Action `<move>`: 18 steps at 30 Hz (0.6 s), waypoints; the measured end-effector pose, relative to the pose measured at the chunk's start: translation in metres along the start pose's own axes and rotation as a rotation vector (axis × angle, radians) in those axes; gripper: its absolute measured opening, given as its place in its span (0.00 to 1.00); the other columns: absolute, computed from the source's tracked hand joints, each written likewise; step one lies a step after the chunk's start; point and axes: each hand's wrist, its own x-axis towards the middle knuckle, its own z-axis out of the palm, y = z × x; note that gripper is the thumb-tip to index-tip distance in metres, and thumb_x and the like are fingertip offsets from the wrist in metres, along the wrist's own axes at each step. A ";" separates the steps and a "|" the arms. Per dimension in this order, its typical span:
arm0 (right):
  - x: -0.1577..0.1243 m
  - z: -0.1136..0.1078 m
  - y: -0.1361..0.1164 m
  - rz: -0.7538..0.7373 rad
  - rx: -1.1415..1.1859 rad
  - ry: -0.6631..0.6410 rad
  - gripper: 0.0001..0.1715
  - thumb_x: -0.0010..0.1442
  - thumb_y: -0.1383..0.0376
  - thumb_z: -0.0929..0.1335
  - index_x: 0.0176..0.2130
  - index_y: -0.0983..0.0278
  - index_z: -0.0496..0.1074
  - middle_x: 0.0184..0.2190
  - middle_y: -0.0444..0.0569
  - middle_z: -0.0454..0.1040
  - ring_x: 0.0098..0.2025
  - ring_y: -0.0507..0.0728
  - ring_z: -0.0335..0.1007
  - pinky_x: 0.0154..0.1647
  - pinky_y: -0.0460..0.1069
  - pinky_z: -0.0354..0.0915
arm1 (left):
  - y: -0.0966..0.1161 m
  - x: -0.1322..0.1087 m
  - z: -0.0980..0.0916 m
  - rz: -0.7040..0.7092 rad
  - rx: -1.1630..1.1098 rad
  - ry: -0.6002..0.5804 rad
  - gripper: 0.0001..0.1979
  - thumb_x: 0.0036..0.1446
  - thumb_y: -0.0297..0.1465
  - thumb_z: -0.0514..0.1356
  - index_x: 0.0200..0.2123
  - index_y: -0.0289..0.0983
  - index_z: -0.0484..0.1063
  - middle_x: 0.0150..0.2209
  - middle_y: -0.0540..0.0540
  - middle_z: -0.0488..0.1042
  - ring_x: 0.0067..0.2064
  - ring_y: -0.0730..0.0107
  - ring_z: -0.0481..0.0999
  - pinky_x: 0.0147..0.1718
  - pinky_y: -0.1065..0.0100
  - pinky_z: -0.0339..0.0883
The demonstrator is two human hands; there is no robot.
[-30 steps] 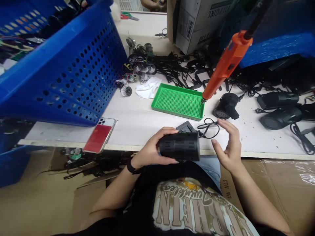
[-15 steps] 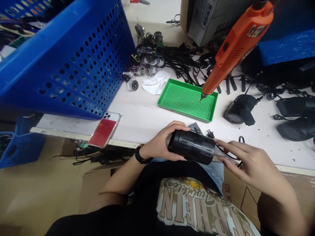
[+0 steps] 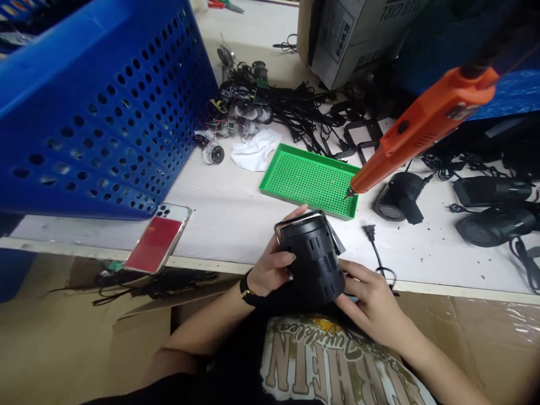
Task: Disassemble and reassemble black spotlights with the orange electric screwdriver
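A: What's in the hands?

B: A black cylindrical housing (image 3: 312,259) with slotted vents, held in both. It stands tilted, its metal-edged open end pointing far, just over the near edge of the bench (image 3: 228,197).

A: And the fingers?

B: Closed around it. The left hand (image 3: 274,267) cups the left side, its left fingers (image 3: 282,259) wrapped on the ribbed wall, with a black wristband (image 3: 250,295) above the wrist. The right hand (image 3: 371,301) comes in from the near right, its right fingers (image 3: 348,275) pressed against the lower end.

A: What's closest to them?

B: A dark flat piece (image 3: 336,242) pokes out behind the housing. Just right of that lies a power plug (image 3: 370,232), its cord curling down toward the right hand. A green perforated tray (image 3: 310,180) sits just beyond, and the tip of an orange electric screwdriver (image 3: 422,126) hangs over its right corner.

A: Anything further out?

B: To the left, a phone (image 3: 158,239) in a red-backed case and a big blue perforated crate (image 3: 105,124). To the right, black lamp units (image 3: 399,197). Far off, a tangle of black cables (image 3: 287,107) beside a white cloth (image 3: 255,149).
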 end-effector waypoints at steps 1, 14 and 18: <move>0.002 -0.003 -0.001 0.000 0.028 -0.038 0.16 0.73 0.58 0.67 0.37 0.62 0.81 0.52 0.56 0.84 0.47 0.62 0.85 0.42 0.56 0.82 | -0.005 -0.004 0.005 -0.029 -0.061 0.042 0.46 0.51 0.44 0.76 0.71 0.48 0.65 0.63 0.40 0.77 0.55 0.48 0.81 0.56 0.49 0.75; 0.127 -0.055 0.041 0.013 0.673 0.879 0.31 0.61 0.48 0.74 0.60 0.49 0.68 0.55 0.49 0.73 0.32 0.52 0.75 0.33 0.51 0.73 | -0.007 -0.020 0.012 -0.169 -0.093 0.182 0.47 0.53 0.33 0.76 0.72 0.50 0.60 0.56 0.43 0.80 0.49 0.55 0.83 0.46 0.58 0.80; 0.126 -0.048 0.019 0.036 0.835 0.842 0.28 0.58 0.42 0.71 0.53 0.50 0.77 0.37 0.45 0.72 0.22 0.51 0.65 0.18 0.51 0.60 | -0.009 -0.028 0.009 -0.173 -0.071 0.214 0.46 0.52 0.31 0.76 0.71 0.51 0.62 0.54 0.45 0.79 0.47 0.60 0.82 0.43 0.62 0.79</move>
